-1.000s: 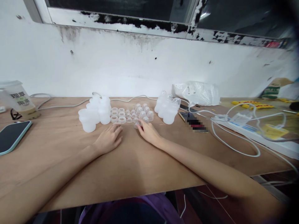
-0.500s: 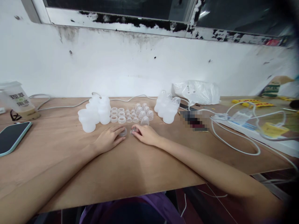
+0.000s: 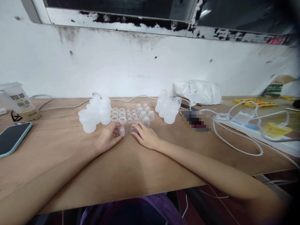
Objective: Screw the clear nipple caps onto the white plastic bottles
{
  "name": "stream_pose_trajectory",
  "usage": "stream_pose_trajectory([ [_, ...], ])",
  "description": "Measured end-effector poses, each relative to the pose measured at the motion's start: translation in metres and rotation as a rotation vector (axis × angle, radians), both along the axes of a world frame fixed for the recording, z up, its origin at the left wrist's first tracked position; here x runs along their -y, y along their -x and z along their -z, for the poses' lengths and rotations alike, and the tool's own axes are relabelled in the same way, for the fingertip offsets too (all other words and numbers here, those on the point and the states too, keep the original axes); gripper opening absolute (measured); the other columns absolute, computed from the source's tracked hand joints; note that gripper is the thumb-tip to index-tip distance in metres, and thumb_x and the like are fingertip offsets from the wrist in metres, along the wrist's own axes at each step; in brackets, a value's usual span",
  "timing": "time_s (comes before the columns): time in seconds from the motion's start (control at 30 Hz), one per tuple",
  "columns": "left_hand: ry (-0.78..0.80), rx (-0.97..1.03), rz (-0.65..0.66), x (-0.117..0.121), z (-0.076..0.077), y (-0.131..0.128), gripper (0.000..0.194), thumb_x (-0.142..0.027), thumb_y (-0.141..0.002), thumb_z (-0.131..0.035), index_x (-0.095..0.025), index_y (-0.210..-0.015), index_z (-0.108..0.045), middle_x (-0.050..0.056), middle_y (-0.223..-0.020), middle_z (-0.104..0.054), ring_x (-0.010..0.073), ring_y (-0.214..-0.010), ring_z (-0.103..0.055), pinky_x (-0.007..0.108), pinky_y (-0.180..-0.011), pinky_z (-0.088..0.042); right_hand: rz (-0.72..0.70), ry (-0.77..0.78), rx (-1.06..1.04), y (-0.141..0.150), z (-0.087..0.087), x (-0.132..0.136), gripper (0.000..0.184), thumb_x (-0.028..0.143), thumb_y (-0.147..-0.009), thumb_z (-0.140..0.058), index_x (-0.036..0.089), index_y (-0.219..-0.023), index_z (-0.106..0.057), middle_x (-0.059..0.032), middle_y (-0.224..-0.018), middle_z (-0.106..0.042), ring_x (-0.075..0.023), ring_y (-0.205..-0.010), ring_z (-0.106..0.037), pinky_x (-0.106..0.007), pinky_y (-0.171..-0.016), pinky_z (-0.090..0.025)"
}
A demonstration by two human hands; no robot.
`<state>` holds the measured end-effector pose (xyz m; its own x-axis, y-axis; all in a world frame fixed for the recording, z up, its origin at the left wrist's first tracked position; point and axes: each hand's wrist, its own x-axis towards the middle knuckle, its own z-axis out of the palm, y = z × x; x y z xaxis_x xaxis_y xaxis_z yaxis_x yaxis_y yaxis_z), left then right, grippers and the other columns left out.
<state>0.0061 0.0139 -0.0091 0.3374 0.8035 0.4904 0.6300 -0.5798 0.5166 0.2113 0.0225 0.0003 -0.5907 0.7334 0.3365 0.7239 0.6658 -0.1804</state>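
My left hand point(image 3: 108, 137) rests on the wooden table point(image 3: 131, 168) and pinches a small white plastic ring point(image 3: 121, 130), tilted on edge. My right hand point(image 3: 146, 136) is just right of it, fingers curled round a small clear dome-shaped piece point(image 3: 132, 129). Straight beyond the hands lie rows of white rings point(image 3: 118, 114) and clear domes point(image 3: 142, 113). A cluster of white plastic bottles point(image 3: 95, 114) stands to the left of them, and a cluster of capped bottles point(image 3: 167, 108) to the right.
A phone point(image 3: 12, 137) and a drink cup point(image 3: 20, 101) sit at the far left. A white plastic bag point(image 3: 199, 92) lies at the back. White cables point(image 3: 236, 137), a power strip point(image 3: 255, 132) and yellow items point(image 3: 276, 129) crowd the right side. A white wall runs behind the table.
Both hands drew back from the rows toward me. The left hand picked up a white ring and tilted it up; the right hand took a clear dome and brought it beside the ring.
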Motion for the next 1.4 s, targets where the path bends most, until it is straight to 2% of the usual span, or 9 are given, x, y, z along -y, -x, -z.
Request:
stream_pose_trajectory([
  [0.07, 0.041, 0.067, -0.004, 0.000, -0.001, 0.000, 0.033, -0.031, -0.072, -0.053, -0.017, -0.101, -0.045, 0.006, -0.104, -0.055, 0.0138, -0.080, -0.058, 0.028, -0.071, -0.050, -0.025, 0.017, -0.023, 0.000, 0.000, 0.000, 0.032, 0.028, -0.086, -0.028, 0.018, -0.115, -0.036, -0.0104, -0.111, -0.045, -0.0183, -0.090, -0.051, -0.032, -0.071, -0.042],
  [0.2, -0.002, -0.005, -0.082, 0.001, -0.005, 0.002, 0.038, -0.037, -0.072, -0.053, -0.021, -0.106, -0.047, 0.004, -0.103, -0.058, 0.0175, -0.085, -0.058, 0.035, -0.078, -0.047, -0.043, 0.105, -0.151, 0.000, -0.002, -0.002, 0.028, 0.028, -0.084, -0.035, 0.019, -0.110, -0.041, -0.0074, -0.102, -0.053, -0.0167, -0.085, -0.052, -0.031, -0.071, -0.041],
  [0.37, 0.111, 0.117, -0.001, 0.001, -0.004, 0.000, 0.036, -0.034, -0.071, -0.054, -0.017, -0.101, -0.045, 0.007, -0.107, -0.056, 0.0164, -0.084, -0.059, 0.033, -0.074, -0.051, -0.103, 0.530, -0.659, 0.001, 0.004, -0.015, 0.026, 0.025, -0.073, -0.052, 0.017, -0.097, -0.045, 0.0001, -0.078, -0.051, -0.0067, -0.057, -0.046, -0.019, -0.048, -0.039],
  [0.43, 0.142, 0.142, 0.042, 0.001, -0.004, -0.001, 0.032, -0.032, -0.071, -0.054, -0.016, -0.097, -0.044, 0.007, -0.106, -0.056, 0.0159, -0.085, -0.059, 0.032, -0.074, -0.051, -0.103, 0.693, -0.825, 0.001, 0.008, -0.020, 0.030, 0.024, -0.068, -0.056, 0.017, -0.095, -0.044, 0.0008, -0.077, -0.049, -0.0054, -0.052, -0.044, -0.016, -0.038, -0.033],
  [0.5, 0.142, 0.121, 0.058, 0.001, -0.004, -0.002, 0.030, -0.030, -0.070, -0.055, -0.017, -0.095, -0.045, 0.006, -0.102, -0.058, 0.0151, -0.083, -0.059, 0.032, -0.073, -0.052, -0.109, 0.761, -0.926, 0.002, 0.009, -0.022, 0.032, 0.022, -0.064, -0.059, 0.017, -0.092, -0.045, 0.0005, -0.077, -0.048, -0.0056, -0.054, -0.044, -0.015, -0.037, -0.034],
  [0.67, 0.128, 0.085, 0.056, 0.004, -0.007, -0.002, 0.030, -0.034, -0.068, -0.058, -0.018, -0.091, -0.048, 0.004, -0.097, -0.060, 0.0146, -0.079, -0.060, 0.030, -0.070, -0.052, -0.158, 0.610, -0.993, 0.003, 0.006, -0.018, 0.025, 0.023, -0.070, -0.054, 0.016, -0.093, -0.049, 0.0004, -0.075, -0.048, -0.0075, -0.063, -0.049, -0.020, -0.053, -0.046],
  [0.93, 0.084, 0.007, -0.022, 0.007, -0.011, -0.003, 0.031, -0.039, -0.068, -0.058, -0.019, -0.091, -0.052, 0.002, -0.090, -0.064, 0.0159, -0.078, -0.060, 0.029, -0.070, -0.050, -0.143, 0.260, -0.779, 0.003, 0.004, -0.005, 0.027, 0.023, -0.074, -0.053, 0.018, -0.100, -0.048, -0.0012, -0.078, -0.053, -0.0107, -0.073, -0.054, -0.024, -0.064, -0.047],
  [1.13, 0.079, 0.032, -0.021, 0.008, -0.012, -0.003, 0.033, -0.040, -0.067, -0.058, -0.019, -0.092, -0.052, 0.002, -0.092, -0.063, 0.0165, -0.080, -0.061, 0.029, -0.070, -0.050, -0.066, 0.160, -0.709, 0.004, 0.001, -0.001, 0.022, 0.024, -0.075, -0.052, 0.018, -0.096, -0.052, -0.0017, -0.077, -0.056, -0.0101, -0.066, -0.055, -0.025, -0.064, -0.047],
  [1.4, 0.094, 0.086, 0.007, 0.007, -0.009, -0.008, 0.037, -0.033, -0.067, -0.059, -0.020, -0.096, -0.041, 0.002, -0.091, -0.062, 0.0154, -0.081, -0.061, 0.029, -0.071, -0.049, -0.243, -0.146, -0.523, 0.004, -0.001, 0.005, 0.024, 0.017, -0.083, -0.038, 0.021, -0.099, -0.055, -0.0046, -0.088, -0.052, -0.0119, -0.079, -0.051, -0.027, -0.072, -0.045],
])
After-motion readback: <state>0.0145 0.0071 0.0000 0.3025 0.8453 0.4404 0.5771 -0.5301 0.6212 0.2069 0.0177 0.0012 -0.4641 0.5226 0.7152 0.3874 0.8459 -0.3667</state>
